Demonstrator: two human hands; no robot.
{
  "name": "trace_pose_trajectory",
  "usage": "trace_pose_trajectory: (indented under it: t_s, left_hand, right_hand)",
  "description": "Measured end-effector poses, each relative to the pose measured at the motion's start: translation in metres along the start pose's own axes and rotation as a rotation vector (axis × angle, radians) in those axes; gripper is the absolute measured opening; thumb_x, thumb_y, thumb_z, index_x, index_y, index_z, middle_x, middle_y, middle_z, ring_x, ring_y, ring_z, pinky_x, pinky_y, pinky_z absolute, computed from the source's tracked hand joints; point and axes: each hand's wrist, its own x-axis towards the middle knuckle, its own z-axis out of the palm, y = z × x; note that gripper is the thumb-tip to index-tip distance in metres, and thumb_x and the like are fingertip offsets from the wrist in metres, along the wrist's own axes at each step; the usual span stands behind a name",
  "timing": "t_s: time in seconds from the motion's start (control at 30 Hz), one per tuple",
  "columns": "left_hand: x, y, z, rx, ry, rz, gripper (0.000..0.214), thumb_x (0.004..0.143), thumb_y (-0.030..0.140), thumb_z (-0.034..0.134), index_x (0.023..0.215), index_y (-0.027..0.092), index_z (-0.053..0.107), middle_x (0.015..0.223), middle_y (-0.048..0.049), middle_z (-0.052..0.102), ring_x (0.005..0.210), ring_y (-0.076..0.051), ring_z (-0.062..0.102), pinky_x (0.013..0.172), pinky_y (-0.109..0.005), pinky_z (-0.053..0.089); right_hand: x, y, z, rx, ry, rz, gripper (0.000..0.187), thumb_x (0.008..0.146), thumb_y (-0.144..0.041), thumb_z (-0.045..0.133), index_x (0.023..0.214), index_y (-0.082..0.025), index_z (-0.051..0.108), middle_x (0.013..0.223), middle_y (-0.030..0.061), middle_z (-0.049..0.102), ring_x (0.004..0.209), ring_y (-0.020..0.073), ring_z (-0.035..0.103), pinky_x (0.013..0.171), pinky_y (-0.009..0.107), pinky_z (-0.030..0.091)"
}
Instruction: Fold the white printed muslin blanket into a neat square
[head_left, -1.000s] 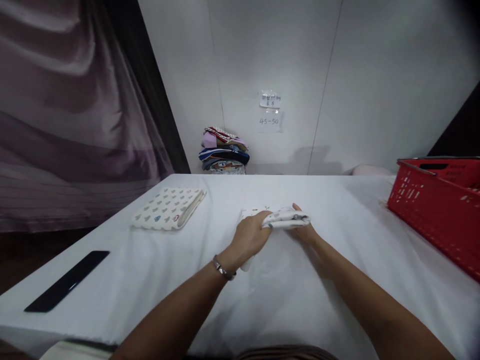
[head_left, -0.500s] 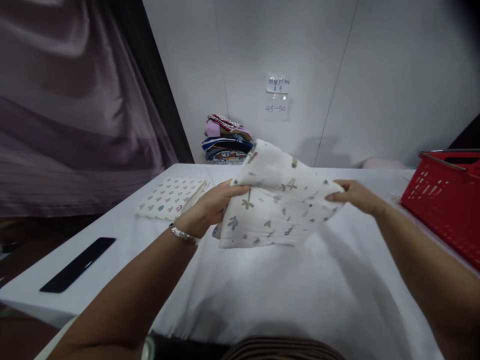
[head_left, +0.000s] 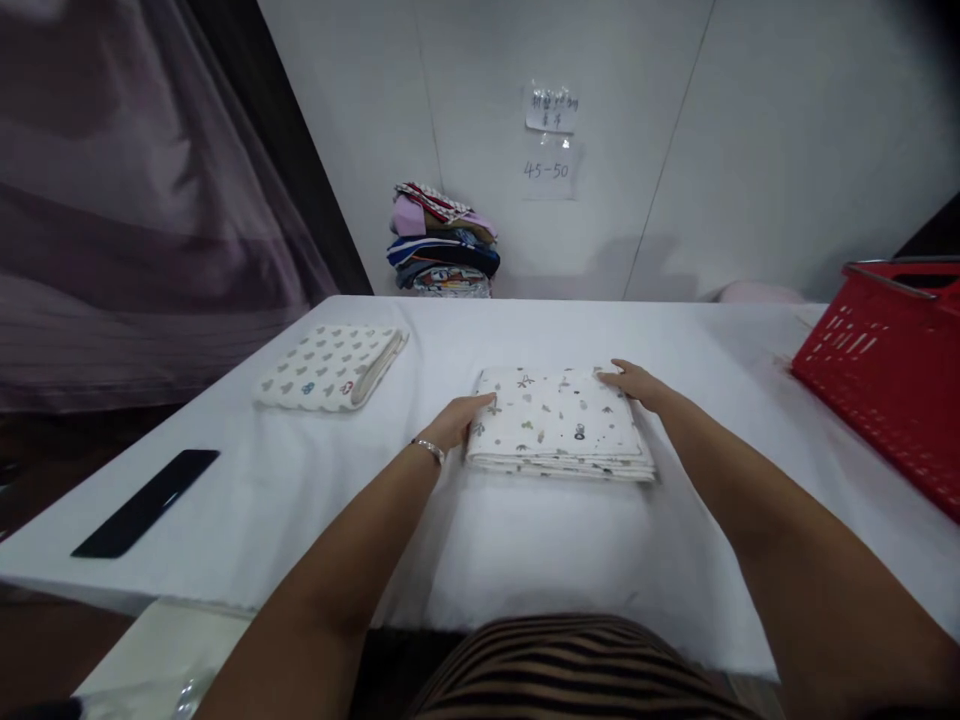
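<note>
A white cloth [head_left: 555, 415] printed with small plants and figures lies folded into a flat, layered rectangle on the table. My left hand [head_left: 459, 420] grips its left edge, thumb on top and the other fingers mostly hidden at the side. At the far right corner, my right hand [head_left: 630, 383] holds the cloth with the thumb over the top and a finger along the back edge. Further left rests a second folded cloth [head_left: 326, 365], white with rows of grey shapes, apart from both hands.
A dark flat object [head_left: 146, 505] lies on the left of the white-covered table [head_left: 525, 560]. A red basket [head_left: 889, 370] stands at the right. Several folded fabrics are in a stack [head_left: 442, 245] beyond the far edge, near a wall with paper signs [head_left: 547, 170].
The printed cloth was held raised and loosely spread between both hands; now it lies folded flat on the table. Both hands have come down with it and closer together. The view has tilted slightly.
</note>
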Motion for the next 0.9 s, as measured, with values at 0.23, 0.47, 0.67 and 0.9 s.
trace_pose_trajectory:
  t_s: [0.23, 0.47, 0.67, 0.9]
  left_hand:
    - [0.003, -0.005, -0.002, 0.455, 0.158, 0.307, 0.032, 0.07, 0.027, 0.068, 0.098, 0.012, 0.062, 0.103, -0.0111, 0.069, 0.089, -0.023, 0.065, 0.071, -0.028, 0.049]
    - [-0.012, -0.013, -0.01, 0.988, 0.378, 0.483, 0.062, 0.08, 0.046, 0.057, 0.132, 0.014, 0.044, 0.128, -0.0158, 0.054, 0.112, -0.03, 0.055, 0.091, -0.039, 0.043]
    - [-0.047, -0.024, 0.009, 1.17, 0.195, 1.005, 0.028, 0.086, 0.033, 0.053, 0.108, 0.018, 0.063, 0.118, -0.0098, 0.06, 0.112, -0.026, 0.051, 0.098, -0.04, 0.038]
    - [-0.048, -0.041, 0.037, 1.146, -0.152, 1.092, 0.02, 0.089, 0.03, 0.05, 0.096, 0.021, 0.067, 0.1, -0.0058, 0.065, 0.097, -0.021, 0.055, 0.087, -0.037, 0.043]
  right_hand:
    - [-0.031, 0.011, -0.006, -0.111, 0.005, -0.03, 0.092, 0.06, -0.044, 0.081, 0.14, -0.02, 0.043, 0.109, 0.0143, 0.065, 0.088, 0.029, 0.063, 0.074, 0.038, 0.052]
    - [-0.065, 0.032, -0.013, -0.198, 0.179, -0.228, 0.058, 0.072, -0.046, 0.066, 0.123, -0.018, 0.058, 0.086, 0.0047, 0.066, 0.075, 0.0187, 0.059, 0.072, 0.032, 0.047]
    - [-0.122, 0.047, -0.025, -0.133, 0.029, -0.485, 0.022, 0.076, -0.041, 0.059, 0.082, -0.022, 0.071, 0.084, 0.0042, 0.068, 0.079, 0.019, 0.06, 0.072, 0.032, 0.048]
    - [-0.139, 0.041, -0.024, -0.475, -0.109, -0.655, 0.019, 0.082, -0.032, 0.058, 0.093, -0.03, 0.074, 0.096, 0.0052, 0.067, 0.093, 0.0225, 0.058, 0.086, 0.038, 0.046]
